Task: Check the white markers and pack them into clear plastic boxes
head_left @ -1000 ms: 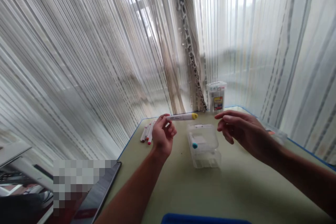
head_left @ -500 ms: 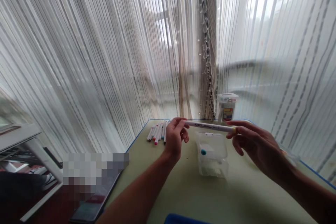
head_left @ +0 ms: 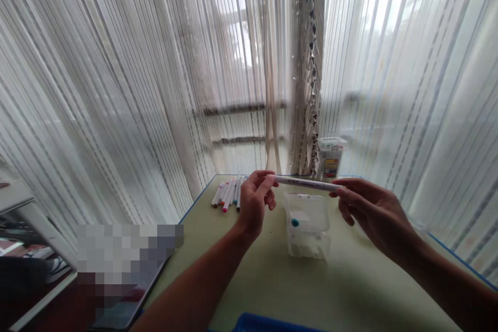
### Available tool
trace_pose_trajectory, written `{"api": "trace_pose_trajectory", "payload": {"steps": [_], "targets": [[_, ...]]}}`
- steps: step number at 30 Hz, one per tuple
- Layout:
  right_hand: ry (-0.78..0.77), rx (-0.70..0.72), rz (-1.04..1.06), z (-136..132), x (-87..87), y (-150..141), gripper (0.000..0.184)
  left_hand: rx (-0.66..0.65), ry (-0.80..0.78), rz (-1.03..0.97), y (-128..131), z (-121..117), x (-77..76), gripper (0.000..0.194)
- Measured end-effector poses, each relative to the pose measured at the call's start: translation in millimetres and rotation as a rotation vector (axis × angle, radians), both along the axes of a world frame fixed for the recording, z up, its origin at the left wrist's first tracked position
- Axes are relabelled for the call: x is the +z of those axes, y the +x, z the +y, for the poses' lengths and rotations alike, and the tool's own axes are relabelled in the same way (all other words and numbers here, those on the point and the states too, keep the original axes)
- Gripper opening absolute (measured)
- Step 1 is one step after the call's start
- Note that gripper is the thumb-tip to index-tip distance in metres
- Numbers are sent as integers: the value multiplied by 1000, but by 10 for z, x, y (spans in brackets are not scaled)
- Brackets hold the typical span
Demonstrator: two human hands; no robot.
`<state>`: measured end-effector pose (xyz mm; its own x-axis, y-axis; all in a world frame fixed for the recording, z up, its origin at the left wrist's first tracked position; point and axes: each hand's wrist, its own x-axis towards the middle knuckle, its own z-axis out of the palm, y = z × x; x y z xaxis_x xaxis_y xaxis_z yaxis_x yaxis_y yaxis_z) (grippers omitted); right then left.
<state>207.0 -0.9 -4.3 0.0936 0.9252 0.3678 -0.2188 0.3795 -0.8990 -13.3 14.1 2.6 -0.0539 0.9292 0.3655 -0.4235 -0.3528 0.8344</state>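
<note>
A white marker (head_left: 305,182) stretches level between my hands above the table, with dark print along its barrel. My left hand (head_left: 257,198) pinches one end between thumb and fingers. At the other end, my right hand (head_left: 365,205) has its thumb and fingers closed over the tip, so the yellow part there is covered. Below the marker, an open clear plastic case (head_left: 309,218) sits on the table with a round teal spot on it. Several white markers (head_left: 229,194) with coloured ends lie in a loose pile left of my left hand.
The pale green table (head_left: 257,280) has a blue edge. A clear lidded container (head_left: 330,158) with a label stands at the back, before the string curtain (head_left: 241,129). A blue object (head_left: 272,324) shows at the near edge. Clear plastic lies partly behind my right hand.
My right fingers have slid further over the marker's end and now hide its yellow part. The whole view has shifted slightly; the case and the pile look unmoved on the table.
</note>
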Motion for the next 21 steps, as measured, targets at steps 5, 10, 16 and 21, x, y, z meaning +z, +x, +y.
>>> {"api": "trace_pose_trajectory", "payload": {"steps": [5,10,16,21], "targets": [[-38,-34,65,22,22,-2,35,-96,60,31,28,-79,4,28],[-95,-48,104,36,7,13,34,-158,82,79,52,-139,-6,31],[-142,-52,98,59,-45,28,30,-171,62,84,54,-155,30,35],[-168,-110,99,48,-22,12,36,-200,85,109,51,-143,6,35]]}}
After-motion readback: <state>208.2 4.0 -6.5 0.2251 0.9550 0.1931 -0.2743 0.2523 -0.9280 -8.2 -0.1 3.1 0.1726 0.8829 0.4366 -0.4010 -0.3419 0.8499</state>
